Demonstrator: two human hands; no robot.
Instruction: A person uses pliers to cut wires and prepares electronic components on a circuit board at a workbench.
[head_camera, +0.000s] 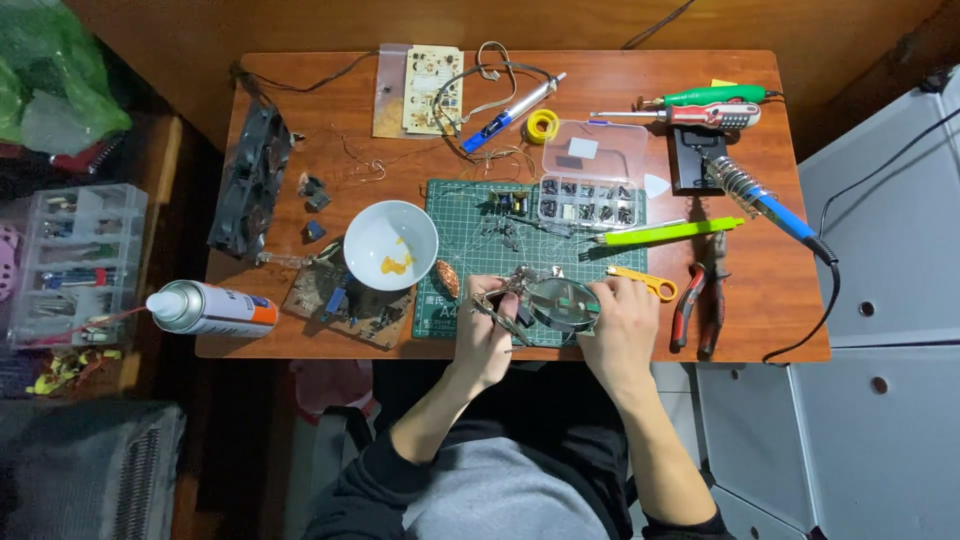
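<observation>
My left hand (484, 335) and my right hand (620, 325) meet at the near edge of a green cutting mat (470, 255). Between them stands a small clamp stand with a round magnifying lens (562, 300). The left fingers are closed on one of its metal clip arms (500, 300). The right hand grips the lens side of the stand. A small copper coil (447, 278) lies on the mat just left of my left hand.
A white bowl (390, 243), a worn circuit board (345, 300) and a spray can (212, 309) lie to the left. A clear parts box (592, 185), soldering iron in its stand (745, 195), red pliers (700, 300), green tweezers (665, 233) and screwdrivers (700, 105) sit at the right.
</observation>
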